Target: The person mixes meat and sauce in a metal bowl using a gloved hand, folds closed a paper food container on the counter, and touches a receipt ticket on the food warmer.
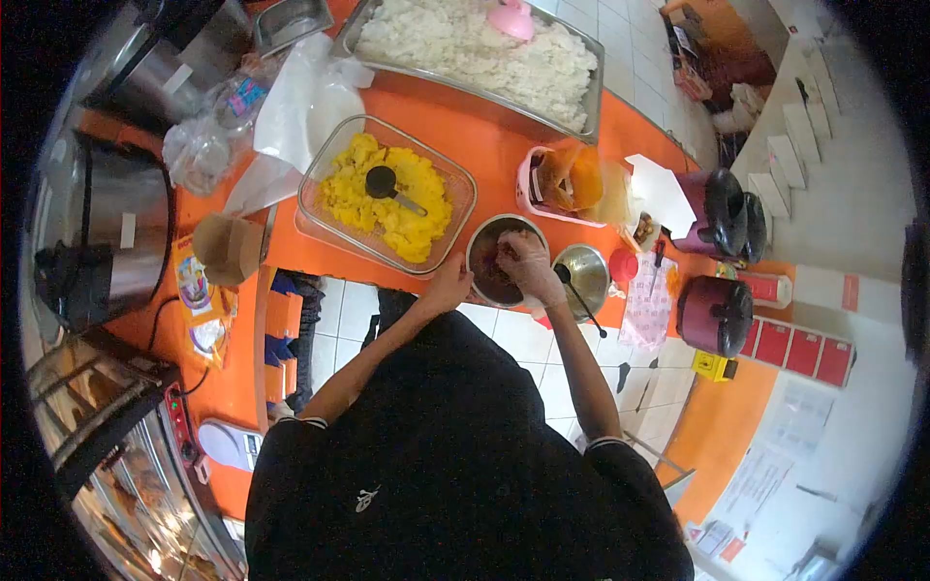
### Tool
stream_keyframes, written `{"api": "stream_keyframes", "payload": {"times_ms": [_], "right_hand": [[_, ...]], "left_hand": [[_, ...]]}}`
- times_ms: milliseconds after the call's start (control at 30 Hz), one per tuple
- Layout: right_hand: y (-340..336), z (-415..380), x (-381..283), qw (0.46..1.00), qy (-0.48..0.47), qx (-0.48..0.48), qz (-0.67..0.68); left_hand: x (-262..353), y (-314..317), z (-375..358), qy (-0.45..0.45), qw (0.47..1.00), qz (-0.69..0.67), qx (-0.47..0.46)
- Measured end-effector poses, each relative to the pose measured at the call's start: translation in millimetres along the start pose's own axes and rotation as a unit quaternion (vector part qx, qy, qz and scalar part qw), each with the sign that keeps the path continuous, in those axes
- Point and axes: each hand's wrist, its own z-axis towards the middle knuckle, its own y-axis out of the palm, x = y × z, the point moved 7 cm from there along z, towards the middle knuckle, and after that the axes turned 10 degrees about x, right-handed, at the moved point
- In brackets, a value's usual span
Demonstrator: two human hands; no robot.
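Note:
A round metal bowl (481, 242) with dark contents stands at the front edge of the orange counter. My bare left hand (448, 285) is closed at the bowl's left rim. My right hand (530, 263), in a clear plastic glove, reaches into the bowl with its fingers bent together; what they hold is hidden. Just right of it stands a second metal bowl (587, 271) with a black-handled utensil (578, 293) in it. To the left, a clear rectangular container (308, 198) holds yellow food, perhaps scrambled egg (412, 228), with a black scoop (382, 181) on top.
Behind is a large metal tray (465, 84) of white rice with a pink scoop (511, 19). A pink-rimmed basket (528, 198) with packets sits behind the bowls. Dark red cookers (715, 315) stand right. Plastic bags (199, 150), a brown paper box (228, 247) and a scale (228, 444) are left.

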Motion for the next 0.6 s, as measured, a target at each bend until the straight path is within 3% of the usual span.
{"api": "stream_keyframes", "payload": {"times_ms": [67,133,200,233,267,300,333,367,433,500,567,600], "right_hand": [[-14.5,-5.4,-14.8,0.999,-0.035,0.015,-0.001],[-14.0,-18.1,-16.8,0.997,-0.065,0.034,0.000],[21.1,-32.8,3.4,0.994,0.011,-0.084,-0.070],[33.4,-35.5,5.3,0.987,0.034,-0.124,-0.095],[46.9,-32.2,6.7,0.978,0.072,-0.112,-0.158],[53.0,-29.1,11.5,0.964,0.108,-0.101,-0.220],[69.3,-25.4,29.7,0.972,0.043,-0.061,-0.222],[64.4,-19.8,36.9,0.972,0.041,-0.063,-0.222],[55.2,-13.1,32.0,0.981,-0.022,-0.169,-0.098],[28.2,-4.5,15.5,0.980,0.007,-0.191,-0.048],[-6.7,12.2,-1.7,0.998,0.047,-0.047,-0.008],[-2.0,14.8,-6.4,0.993,0.096,-0.055,-0.030]], "left_hand": [[-5.9,4.1,-3.6,-0.088,0.990,-0.108,-0.024],[-10.0,5.8,-2.2,-0.100,0.986,-0.128,-0.032],[-20.6,12.5,-2.5,-0.110,0.982,-0.145,-0.045],[-16.6,9.3,2.0,0.020,1.000,-0.024,0.001],[-10.9,9.7,1.7,0.148,0.983,0.097,0.049],[0.6,5.4,-0.6,0.146,0.983,0.095,0.051],[12.1,-1.7,-1.8,0.061,0.996,0.056,0.021],[12.6,-3.5,-4.7,-0.026,0.999,0.015,-0.011],[6.2,-0.1,-4.5,-0.048,0.998,-0.030,-0.022],[0.0,2.1,-5.4,-0.071,0.994,-0.077,-0.029],[-1.6,2.4,-5.0,-0.074,0.993,-0.086,-0.027],[-7.4,6.4,-3.8,-0.076,0.993,-0.089,-0.026]]}}
